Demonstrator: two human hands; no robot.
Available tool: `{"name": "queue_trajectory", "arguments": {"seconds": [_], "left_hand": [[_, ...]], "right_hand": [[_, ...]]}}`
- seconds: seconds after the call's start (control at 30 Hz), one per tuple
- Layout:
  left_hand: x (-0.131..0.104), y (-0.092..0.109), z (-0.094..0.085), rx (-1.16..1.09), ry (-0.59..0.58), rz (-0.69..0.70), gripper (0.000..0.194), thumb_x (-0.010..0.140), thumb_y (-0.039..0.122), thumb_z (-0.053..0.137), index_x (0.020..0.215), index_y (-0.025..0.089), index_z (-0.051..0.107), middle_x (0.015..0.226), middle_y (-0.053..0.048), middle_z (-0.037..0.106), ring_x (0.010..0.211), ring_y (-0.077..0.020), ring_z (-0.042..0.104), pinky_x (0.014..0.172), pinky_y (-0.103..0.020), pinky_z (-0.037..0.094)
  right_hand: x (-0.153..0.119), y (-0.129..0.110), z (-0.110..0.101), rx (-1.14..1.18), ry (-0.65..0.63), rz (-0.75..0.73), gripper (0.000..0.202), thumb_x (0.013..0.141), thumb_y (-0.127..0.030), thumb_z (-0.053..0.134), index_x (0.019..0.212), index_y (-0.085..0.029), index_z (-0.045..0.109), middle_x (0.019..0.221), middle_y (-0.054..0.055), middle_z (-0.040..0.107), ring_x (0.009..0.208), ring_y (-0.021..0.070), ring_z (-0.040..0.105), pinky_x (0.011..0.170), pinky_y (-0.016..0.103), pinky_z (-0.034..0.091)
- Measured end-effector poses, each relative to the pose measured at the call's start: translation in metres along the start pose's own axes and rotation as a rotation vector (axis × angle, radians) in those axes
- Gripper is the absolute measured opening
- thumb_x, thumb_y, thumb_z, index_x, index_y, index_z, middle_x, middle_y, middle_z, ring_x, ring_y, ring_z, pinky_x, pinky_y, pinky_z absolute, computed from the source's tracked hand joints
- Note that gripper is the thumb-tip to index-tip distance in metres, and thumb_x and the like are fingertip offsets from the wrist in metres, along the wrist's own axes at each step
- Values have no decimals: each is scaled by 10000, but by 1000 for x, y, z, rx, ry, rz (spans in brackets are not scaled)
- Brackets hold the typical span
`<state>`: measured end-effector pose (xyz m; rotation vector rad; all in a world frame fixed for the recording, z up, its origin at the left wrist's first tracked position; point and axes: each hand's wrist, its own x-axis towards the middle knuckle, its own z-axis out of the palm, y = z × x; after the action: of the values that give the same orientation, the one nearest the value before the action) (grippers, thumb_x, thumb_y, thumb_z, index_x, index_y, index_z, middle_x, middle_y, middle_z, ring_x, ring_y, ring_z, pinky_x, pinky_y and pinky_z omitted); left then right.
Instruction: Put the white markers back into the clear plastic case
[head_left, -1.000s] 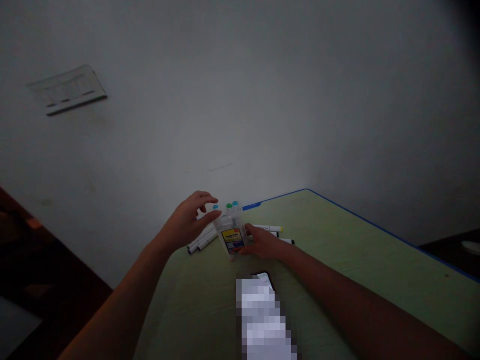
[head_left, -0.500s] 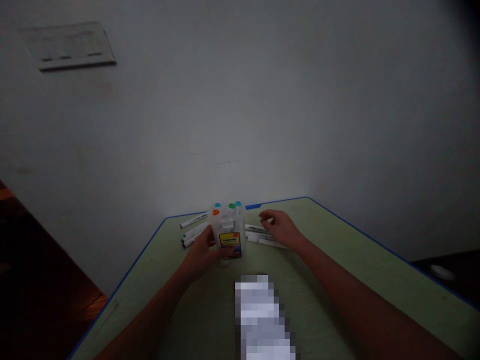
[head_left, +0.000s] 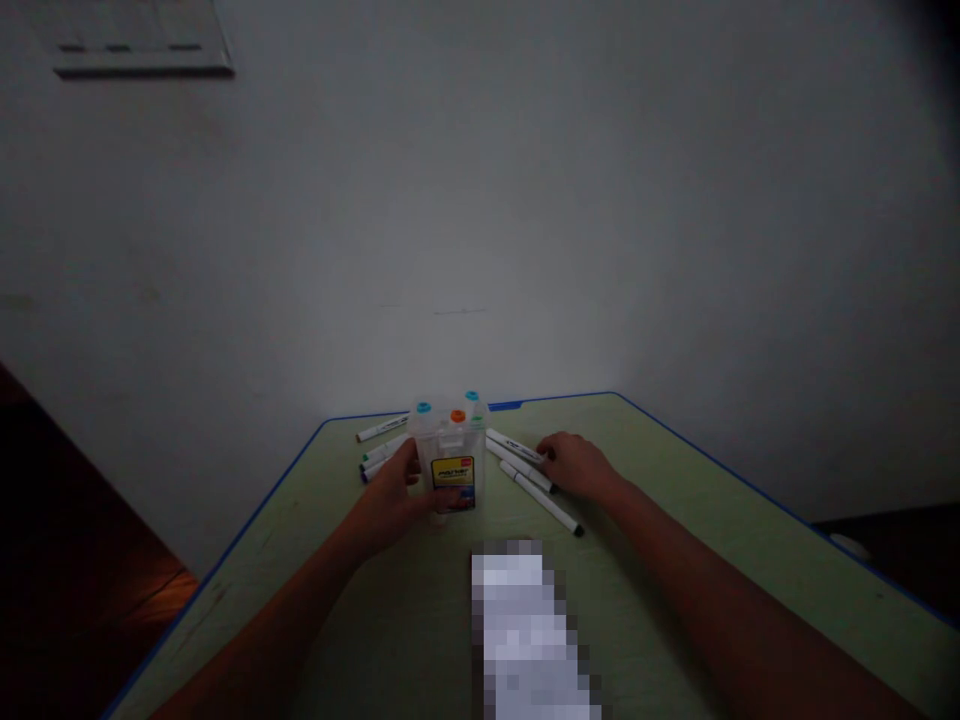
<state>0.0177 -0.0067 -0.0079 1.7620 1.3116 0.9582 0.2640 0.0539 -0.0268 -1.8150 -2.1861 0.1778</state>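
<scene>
My left hand [head_left: 386, 500] is wrapped round the left side of a clear plastic marker case [head_left: 421, 455] with a yellow and black label. The case stands upright on the table, and a few markers with blue, orange and green ends show at its top. To the right of it, several white markers [head_left: 540, 495] lie slanted on the tabletop. My right hand [head_left: 581, 465] is closed at the near end of the upper marker [head_left: 514, 443], its fingertips pinching there; they are partly hidden.
More white markers [head_left: 382, 432] lie left of the case, partly behind my left hand. A pixelated oblong object [head_left: 525, 620] rests at the front of the green, blue-edged table [head_left: 675, 480]. A pale wall [head_left: 525, 200] rises behind the far edge.
My right hand has come down from above the right-hand markers to one marker's end. The orange-ended marker in the case has shifted right. The view has tilted a little.
</scene>
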Motion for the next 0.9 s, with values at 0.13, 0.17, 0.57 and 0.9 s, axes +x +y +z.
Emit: {"name": "queue_trajectory", "arguments": {"seconds": [0.13, 0.17, 0.57, 0.9], "left_hand": [[0, -2, 0, -5, 1, -6, 621, 573, 430, 689, 1105, 215, 452, 1093, -61, 571, 1028, -194, 525, 943, -408, 392], [0, -3, 0, -5, -2, -5, 613, 575, 429, 689, 1099, 216, 455, 1091, -58, 572, 1026, -193, 525, 941, -403, 394], [0, -2, 0, -15, -11, -24, 619, 575, 435, 688, 1103, 220, 448, 1111, -57, 562, 1041, -201, 518, 947, -415, 390], [-1, -2, 0, -11, 1, -27, 634, 573, 443, 682, 1117, 233, 432, 1119, -58, 551, 1021, -195, 523, 932, -404, 403]], "right_hand": [[-2, -8, -5, 6, 46, -60, 267, 750, -232, 436, 900, -190, 653, 945, 83, 667, 870, 204, 601, 709, 278, 413], [-3, -11, -5, -6, 44, -84, 257, 749, -245, 442, 883, -189, 654, 932, 84, 667, 863, 208, 600, 708, 281, 414], [-8, -17, -10, -45, 38, -20, 176, 717, -244, 497, 788, -142, 620, 834, 141, 660, 766, 250, 606, 618, 303, 410], [-6, -16, -35, 858, 684, -26, 153, 720, -325, 497, 701, -173, 503, 508, -54, 470, 407, 86, 391, 428, 212, 324]]}}
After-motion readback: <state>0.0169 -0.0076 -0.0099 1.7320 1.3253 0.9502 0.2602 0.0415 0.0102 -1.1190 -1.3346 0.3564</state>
